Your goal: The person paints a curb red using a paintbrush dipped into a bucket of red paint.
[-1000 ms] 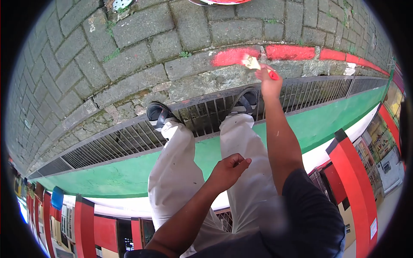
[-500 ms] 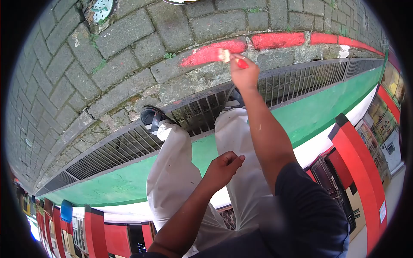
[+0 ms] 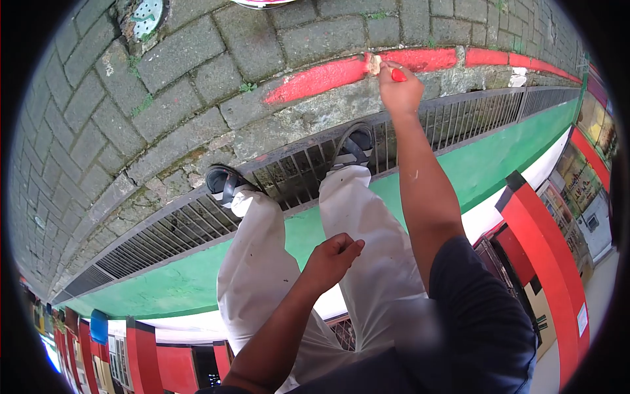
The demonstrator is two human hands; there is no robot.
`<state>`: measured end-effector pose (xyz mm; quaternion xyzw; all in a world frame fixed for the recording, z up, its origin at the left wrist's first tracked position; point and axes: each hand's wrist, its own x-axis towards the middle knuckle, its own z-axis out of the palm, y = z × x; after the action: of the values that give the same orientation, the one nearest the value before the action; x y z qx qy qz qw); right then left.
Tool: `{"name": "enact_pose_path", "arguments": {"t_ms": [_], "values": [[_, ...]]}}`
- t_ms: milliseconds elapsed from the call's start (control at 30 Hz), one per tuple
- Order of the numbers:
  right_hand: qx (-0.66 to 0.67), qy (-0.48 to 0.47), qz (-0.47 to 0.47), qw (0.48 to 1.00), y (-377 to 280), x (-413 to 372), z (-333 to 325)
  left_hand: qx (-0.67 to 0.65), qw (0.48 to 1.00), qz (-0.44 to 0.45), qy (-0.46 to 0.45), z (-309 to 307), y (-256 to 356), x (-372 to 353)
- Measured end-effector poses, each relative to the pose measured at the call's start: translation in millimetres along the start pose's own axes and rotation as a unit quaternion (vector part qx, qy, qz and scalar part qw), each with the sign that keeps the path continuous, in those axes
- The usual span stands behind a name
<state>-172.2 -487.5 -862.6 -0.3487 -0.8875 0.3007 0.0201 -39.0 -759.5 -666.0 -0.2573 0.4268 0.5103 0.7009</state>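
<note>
My right hand point(image 3: 401, 90) is closed round a paintbrush point(image 3: 375, 64) with a red handle end. Its pale bristles touch the kerb at the joint between two red-painted stones. To the left of the brush lies a long stone with wet-looking red paint point(image 3: 318, 80); another red stone point(image 3: 428, 60) runs on to the right. My left hand point(image 3: 333, 259) is closed in a loose fist above my white trousers, away from the kerb, with nothing visible in it.
Grey paving bricks point(image 3: 190, 58) lie beyond the kerb. A metal drain grate point(image 3: 298, 172) runs under my sandals point(image 3: 226, 182), beside a green strip point(image 3: 180, 285). A rounded container's rim point(image 3: 262, 3) shows at the top edge, with a perforated cover point(image 3: 147, 16) further left.
My right hand has moved right with the brush, from the middle of the left red stone to its right end. My left hand remains closed in nearly the same place.
</note>
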Motion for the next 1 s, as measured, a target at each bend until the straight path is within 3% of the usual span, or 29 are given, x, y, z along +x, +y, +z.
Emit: {"name": "enact_pose_path", "arguments": {"t_ms": [133,233,333,367,467,567,633,667,733,800,900,1000], "values": [[-0.057,-0.02,0.052,0.997,5,14,3,0.004,1.0,-0.009,0.002,3,5,-1],[-0.001,-0.006,0.14,0.99,26,43,-6,-0.006,1.0,0.0,0.013,1,4,2],[0.109,-0.124,0.152,0.975,17,32,-2,-0.025,1.0,-0.002,0.006,5,1,4],[0.006,-0.08,0.06,0.995,25,32,0,-0.026,1.0,-0.001,0.006,6,0,6],[-0.028,-0.024,0.091,0.995,34,48,-10,-0.031,0.999,0.002,0.014,2,-1,8],[-0.132,-0.055,-0.173,0.974,-2,2,-7,-0.036,0.999,-0.002,0.005,5,3,6],[-0.031,-0.255,-0.266,0.929,-14,-41,3,-0.029,0.999,-0.011,-0.01,8,7,4],[0.009,-0.297,-0.255,0.92,-21,-56,3,-0.016,1.0,-0.011,-0.018,8,10,3],[0.076,-0.212,-0.127,0.966,-16,-62,1,0.01,0.999,-0.01,-0.03,10,15,2],[0.033,-0.051,0.005,0.998,7,-42,-6,0.038,0.998,-0.01,-0.041,12,13,3],[-0.12,0.069,-0.054,0.989,24,-24,-24,0.059,0.997,-0.019,-0.05,12,17,2],[-0.028,-0.112,-0.201,0.973,14,-45,-11,0.056,0.997,-0.023,-0.05,13,17,2]]}}
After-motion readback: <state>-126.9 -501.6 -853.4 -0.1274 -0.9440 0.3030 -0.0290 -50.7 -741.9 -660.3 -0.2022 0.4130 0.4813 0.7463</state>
